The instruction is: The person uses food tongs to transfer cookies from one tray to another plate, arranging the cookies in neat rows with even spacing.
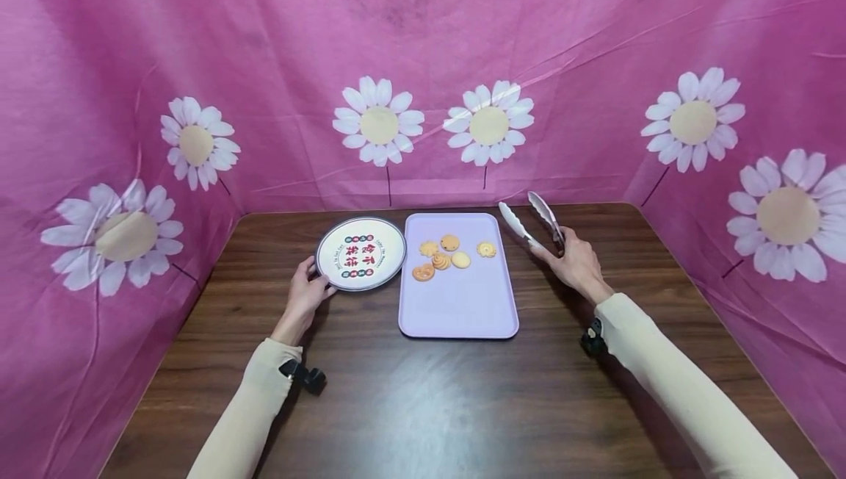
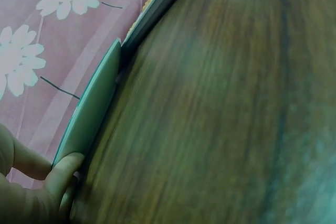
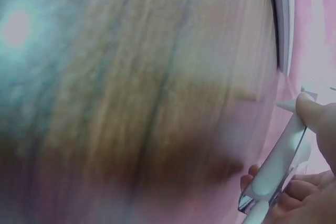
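On the left, my left hand (image 1: 307,289) grips the near left rim of a round white plate (image 1: 345,233) with a dark edge and red and dark printed characters. The left wrist view shows the thumb over the plate's rim and fingers against its outer side (image 2: 92,108). My right hand (image 1: 578,264) holds metal tongs (image 1: 514,222) with their arms spread and tips pointing away, right of a lilac tray (image 1: 456,314). Several cookies lie on the tray, among them a round yellow cookie (image 1: 460,260) and a pretzel-shaped cookie (image 1: 423,272). Nothing is between the tong tips.
A ring-shaped cookie (image 1: 486,249) sits apart near the tray's right side. The plate's right edge is close beside the tray's left edge. The brown wooden table (image 1: 410,405) is bounded behind and at the sides by pink cloth (image 1: 423,38) with white flowers.
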The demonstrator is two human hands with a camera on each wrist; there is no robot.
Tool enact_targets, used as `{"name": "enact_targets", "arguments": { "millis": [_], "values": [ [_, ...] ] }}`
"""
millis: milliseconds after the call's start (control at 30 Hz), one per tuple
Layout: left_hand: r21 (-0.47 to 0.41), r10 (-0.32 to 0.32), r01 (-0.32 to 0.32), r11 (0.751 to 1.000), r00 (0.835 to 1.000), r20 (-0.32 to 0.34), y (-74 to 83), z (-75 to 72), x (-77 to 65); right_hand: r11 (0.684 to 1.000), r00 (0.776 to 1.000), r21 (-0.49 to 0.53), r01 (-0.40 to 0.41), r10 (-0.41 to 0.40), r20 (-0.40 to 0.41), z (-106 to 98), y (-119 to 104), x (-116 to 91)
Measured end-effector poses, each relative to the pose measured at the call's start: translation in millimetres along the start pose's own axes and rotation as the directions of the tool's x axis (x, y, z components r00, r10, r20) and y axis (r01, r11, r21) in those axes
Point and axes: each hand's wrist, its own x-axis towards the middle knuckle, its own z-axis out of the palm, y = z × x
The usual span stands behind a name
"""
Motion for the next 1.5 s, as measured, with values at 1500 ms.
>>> {"name": "enact_targets", "arguments": {
  "millis": [1500],
  "values": [
    [0.000,0.025,-0.025,1.000,0.999,-0.029,-4.3,1.0,-3.7,0.856,0.873,-0.209,0.473,-0.423,0.242,-48,-47,-12]
  ]
}}
